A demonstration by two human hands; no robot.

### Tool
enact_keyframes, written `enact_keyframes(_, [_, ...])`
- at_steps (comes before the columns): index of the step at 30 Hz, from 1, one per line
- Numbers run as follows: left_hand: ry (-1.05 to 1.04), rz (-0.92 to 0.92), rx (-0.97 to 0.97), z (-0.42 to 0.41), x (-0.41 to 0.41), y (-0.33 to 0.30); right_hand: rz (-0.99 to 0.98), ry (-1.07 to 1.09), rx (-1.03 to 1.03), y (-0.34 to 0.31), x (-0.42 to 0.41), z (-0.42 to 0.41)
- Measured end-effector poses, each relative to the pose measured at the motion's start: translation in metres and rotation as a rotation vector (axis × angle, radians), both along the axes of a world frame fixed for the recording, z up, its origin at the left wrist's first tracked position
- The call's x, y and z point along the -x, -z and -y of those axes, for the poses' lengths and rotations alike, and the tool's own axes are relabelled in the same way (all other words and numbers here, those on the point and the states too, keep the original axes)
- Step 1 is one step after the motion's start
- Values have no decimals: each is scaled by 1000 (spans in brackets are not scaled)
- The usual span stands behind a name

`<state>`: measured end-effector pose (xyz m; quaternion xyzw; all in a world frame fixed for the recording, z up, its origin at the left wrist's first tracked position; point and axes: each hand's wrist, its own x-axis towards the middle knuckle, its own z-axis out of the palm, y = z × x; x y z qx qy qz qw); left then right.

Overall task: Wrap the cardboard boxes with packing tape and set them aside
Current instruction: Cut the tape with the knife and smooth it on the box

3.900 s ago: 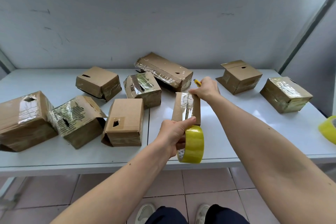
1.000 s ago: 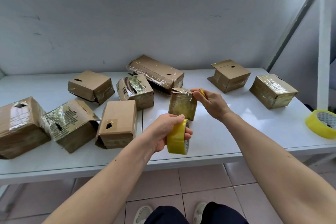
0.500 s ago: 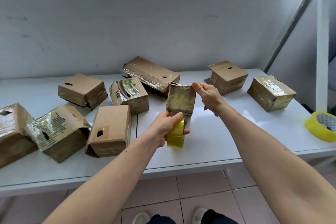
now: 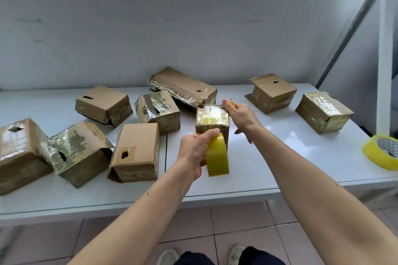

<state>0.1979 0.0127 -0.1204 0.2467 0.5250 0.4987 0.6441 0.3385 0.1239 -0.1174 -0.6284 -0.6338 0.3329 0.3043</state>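
A small cardboard box (image 4: 212,119), shiny with tape on top, stands on the white table (image 4: 280,168) in the middle. My left hand (image 4: 195,153) grips a yellow tape roll (image 4: 217,157) just in front of the box, with tape running from the roll up over the box. My right hand (image 4: 241,116) is at the box's upper right corner, thumb against its edge, fingers curled round a small yellow cutter (image 4: 233,103).
Several other cardboard boxes lie around: a long taped one (image 4: 183,86) behind, plain and taped ones at the left (image 4: 135,153), two at the right (image 4: 324,112). A second yellow tape roll (image 4: 382,151) lies by the table's right edge. A wall stands behind.
The small box has been turned and set upright on the table, taped face up. My left hand has pulled the roll back toward me, and my right hand stays at the box's corner.
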Motion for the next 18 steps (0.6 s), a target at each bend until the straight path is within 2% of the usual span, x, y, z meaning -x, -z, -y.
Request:
enact_keyframes(2, [-15,-18,24,-3,-2,-6,210,70,-318,-7,4,10])
enact_keyframes(4, [-24,-21,23,-7,-4,-11,297,-29,-550,-15,8,20])
enact_keyframes(7, [-20,-32,17,-9,-3,-16,347,-209,-435,-8,9,24])
enact_keyframes(9, [13,-30,27,-8,1,-16,245,-210,-341,4,3,20])
enact_keyframes(12, [141,9,33,-3,3,-12,72,-235,-323,19,-3,24])
enact_keyframes(15, [203,43,43,5,4,-7,19,-302,-301,16,-8,31])
enact_keyframes(18, [236,-17,64,4,5,-3,7,-441,-251,12,-22,25])
